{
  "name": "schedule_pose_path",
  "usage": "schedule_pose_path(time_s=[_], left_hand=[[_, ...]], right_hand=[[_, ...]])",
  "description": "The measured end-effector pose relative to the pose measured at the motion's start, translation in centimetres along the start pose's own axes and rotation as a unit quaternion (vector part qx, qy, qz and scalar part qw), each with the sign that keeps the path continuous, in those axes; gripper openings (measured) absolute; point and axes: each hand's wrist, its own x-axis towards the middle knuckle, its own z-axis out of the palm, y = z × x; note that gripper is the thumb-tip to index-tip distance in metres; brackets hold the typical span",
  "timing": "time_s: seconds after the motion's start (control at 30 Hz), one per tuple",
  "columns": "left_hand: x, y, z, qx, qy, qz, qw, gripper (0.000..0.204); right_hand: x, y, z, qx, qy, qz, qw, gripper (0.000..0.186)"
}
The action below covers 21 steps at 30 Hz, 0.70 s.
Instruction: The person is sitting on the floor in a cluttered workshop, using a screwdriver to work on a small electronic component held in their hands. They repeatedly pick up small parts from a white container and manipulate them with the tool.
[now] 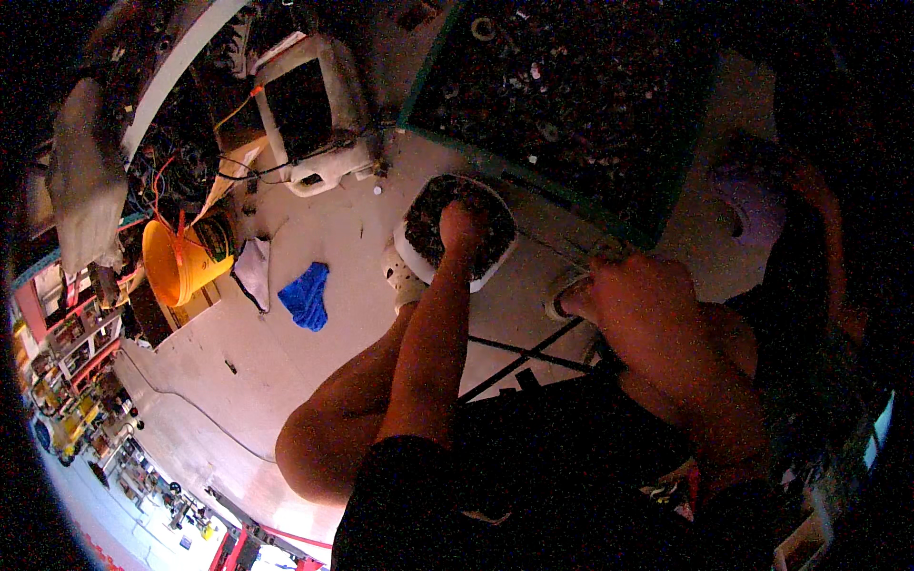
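My left hand reaches down into a white tub filled with small dark pieces. Its fingertips are lost among them, so I cannot see whether they grip anything. To the right, my right hand is closed beside my right knee. A thin, rod-like line runs from its fingers towards the tub. Dim light hides what kind of thing it is. The tub stands on the floor between my feet, next to a beige clog on my left foot.
Beyond the tub lies a large green-edged tray of dark mixed scrap. At left are a blue cloth, a pale cloth, a tipped yellow bucket and an old monitor casing. Another person's lilac shoe shows at right.
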Motion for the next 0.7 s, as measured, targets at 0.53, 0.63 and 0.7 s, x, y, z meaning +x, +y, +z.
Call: schedule_pose_path(time_s=[0.53,0.63,0.7], left_hand=[[-1.6,1.6,-0.6,0.027,0.005,0.057,0.998,0.022],[-2.2,-0.6,-2.4,-0.243,0.000,-0.016,0.970,0.022],[-2.7,-1.8,-3.8,-0.410,-0.003,-0.054,0.910,0.021]], right_hand=[[-0.4,0.5,-0.7,0.010,-0.031,-0.029,0.999,0.018],[-1.3,1.5,-2.3,0.102,-0.032,-0.001,0.994,0.018],[-1.7,2.8,-2.9,0.174,-0.009,0.062,0.983,0.019]])
